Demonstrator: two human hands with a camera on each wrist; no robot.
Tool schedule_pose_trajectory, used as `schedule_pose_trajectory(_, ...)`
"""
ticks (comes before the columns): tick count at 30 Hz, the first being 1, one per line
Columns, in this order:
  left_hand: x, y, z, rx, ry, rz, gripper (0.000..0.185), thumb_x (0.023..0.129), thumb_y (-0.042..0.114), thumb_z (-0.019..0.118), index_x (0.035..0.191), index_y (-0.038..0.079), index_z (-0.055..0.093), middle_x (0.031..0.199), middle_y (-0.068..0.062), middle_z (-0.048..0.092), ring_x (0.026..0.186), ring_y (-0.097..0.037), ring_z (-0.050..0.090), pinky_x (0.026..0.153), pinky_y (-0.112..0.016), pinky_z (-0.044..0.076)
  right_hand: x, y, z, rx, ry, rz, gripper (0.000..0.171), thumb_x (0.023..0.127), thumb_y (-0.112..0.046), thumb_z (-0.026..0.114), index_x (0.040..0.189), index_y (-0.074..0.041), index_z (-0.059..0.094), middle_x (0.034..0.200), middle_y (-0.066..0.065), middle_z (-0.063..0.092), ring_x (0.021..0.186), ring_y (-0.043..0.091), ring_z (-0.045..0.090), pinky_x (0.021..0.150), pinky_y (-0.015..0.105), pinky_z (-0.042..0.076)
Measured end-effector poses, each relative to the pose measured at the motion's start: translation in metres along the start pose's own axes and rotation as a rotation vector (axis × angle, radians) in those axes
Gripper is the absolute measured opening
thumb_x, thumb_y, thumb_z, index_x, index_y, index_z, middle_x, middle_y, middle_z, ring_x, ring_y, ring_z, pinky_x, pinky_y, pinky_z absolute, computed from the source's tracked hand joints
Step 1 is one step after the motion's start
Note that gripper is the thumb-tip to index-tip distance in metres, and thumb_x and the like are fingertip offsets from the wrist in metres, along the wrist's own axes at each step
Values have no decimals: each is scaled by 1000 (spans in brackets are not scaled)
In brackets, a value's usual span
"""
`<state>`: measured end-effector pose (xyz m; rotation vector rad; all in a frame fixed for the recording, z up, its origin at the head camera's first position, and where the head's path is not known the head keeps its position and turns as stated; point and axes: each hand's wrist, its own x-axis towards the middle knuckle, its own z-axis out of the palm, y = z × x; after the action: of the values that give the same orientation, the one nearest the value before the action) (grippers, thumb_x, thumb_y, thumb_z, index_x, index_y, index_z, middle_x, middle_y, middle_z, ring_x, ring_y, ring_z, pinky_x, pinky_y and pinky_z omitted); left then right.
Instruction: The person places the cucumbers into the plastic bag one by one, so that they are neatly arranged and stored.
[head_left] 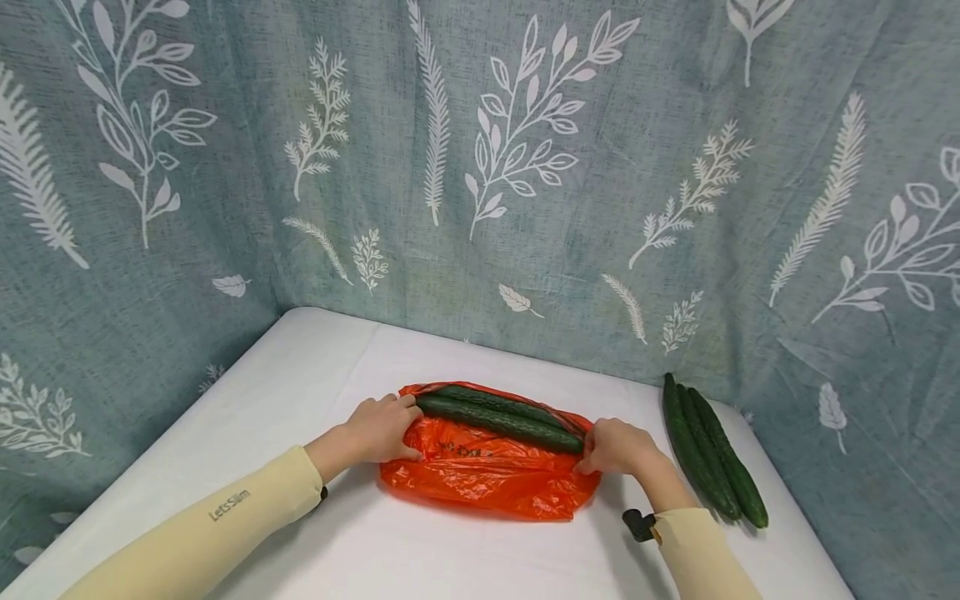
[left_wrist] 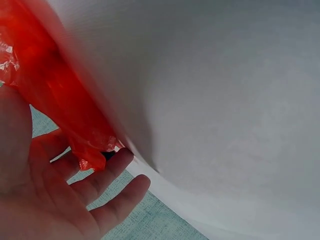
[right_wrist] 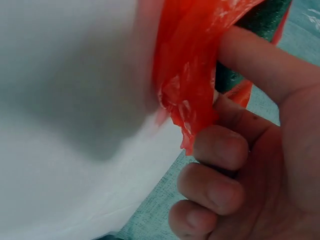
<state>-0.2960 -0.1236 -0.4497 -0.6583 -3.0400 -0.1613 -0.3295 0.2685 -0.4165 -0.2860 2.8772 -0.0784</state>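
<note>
An orange plastic bag [head_left: 480, 479] lies in the middle of the white table [head_left: 300, 392], with two long green cucumbers [head_left: 498, 417] lying lengthwise in its open top. My left hand [head_left: 397, 429] grips the bag's left end, thumb below and fingers above. In the left wrist view the orange bag [left_wrist: 55, 95] runs past the palm of my left hand [left_wrist: 65, 195], whose lower fingers are fairly straight. My right hand [head_left: 600, 450] holds the right end. Up close, my right hand [right_wrist: 235, 145] has curled fingers pinching the orange bag [right_wrist: 190, 60], with a dark cucumber [right_wrist: 262, 17] behind.
Three more cucumbers [head_left: 712, 450] lie side by side near the table's right edge. A grey-green curtain with white leaf prints [head_left: 525, 167] hangs around the back and both sides. A small black clip [head_left: 637, 525] sits at my right wrist.
</note>
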Motion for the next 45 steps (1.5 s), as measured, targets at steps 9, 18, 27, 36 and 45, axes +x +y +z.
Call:
schedule_pose_trajectory(9,-1,-1,1,-22,12,16,67,79,56,81,127,12,67,126,-6,63,108,-29,60,82,-50,53,-10,12,1,201,98,-79,15,81,-31,84,83,-19,75,79,-3,67,70,15,56,62,33,46)
schedule_pose_trajectory(18,0,-2,2,-39,23,34,65,79,53,82,127,13,67,130,-5,64,110,-29,60,83,-50,53,-23,29,3,409,231,-162,10,88,-26,77,93,-17,77,62,1,50,58,15,43,54,28,34)
schedule_pose_trajectory(27,1,-3,2,-66,28,44,62,79,51,82,127,14,69,131,-5,65,110,-28,59,84,-50,53,-40,54,4,525,293,-49,32,89,-32,77,113,-11,75,63,0,42,59,15,40,53,28,31)
schedule_pose_trajectory(36,1,-3,1,-74,26,55,62,80,50,82,127,12,68,128,-6,65,110,-30,59,81,-52,54,-55,77,4,609,340,115,58,87,-52,75,125,-9,70,74,1,42,71,16,40,58,32,31)
schedule_pose_trajectory(45,-1,-4,4,-77,8,60,62,81,51,81,127,13,68,131,-7,63,114,-32,57,84,-52,54,-64,100,13,653,382,281,78,85,-62,72,137,-6,61,77,2,47,74,20,41,64,35,34)
